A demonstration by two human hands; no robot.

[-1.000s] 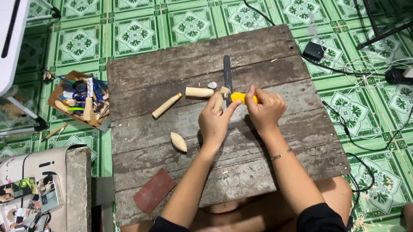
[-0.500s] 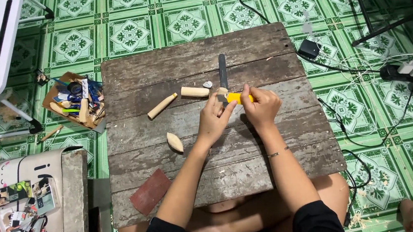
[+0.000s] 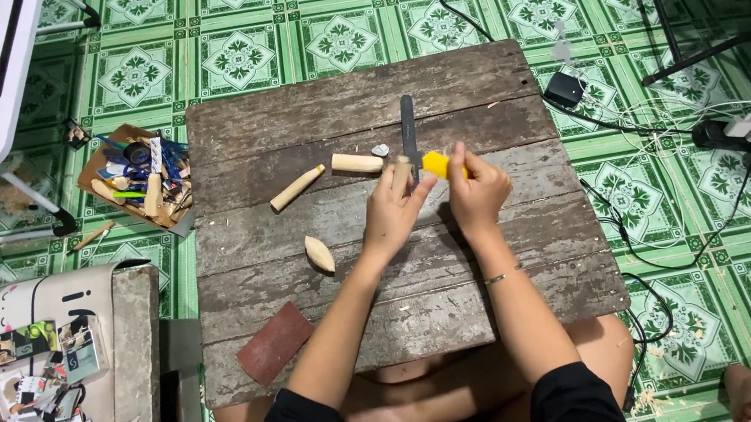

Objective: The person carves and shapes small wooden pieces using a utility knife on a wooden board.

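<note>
Now | left hand [image 3: 391,208] grips pale wood piece [image 3: 400,174] | right hand [image 3: 477,195] grips yellow-handled knife [image 3: 434,164] | wooden board [image 3: 339,105]

Rough, weathered grey wood board [image 3: 295,118], pale smooth wooden pieces [image 3: 297,188], yellow glossy plastic handle [image 3: 436,164], matt dark metal blade [image 3: 408,122]

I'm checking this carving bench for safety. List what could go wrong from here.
1. The left hand pinches a small wood piece right beside the dark blade of the yellow-handled knife in the right hand; a slip could cut the fingers.
2. The person sits bare-legged under the plank table; a dropped knife could land on a leg.
3. Loose wood pegs lie close and could roll if knocked.
</note>
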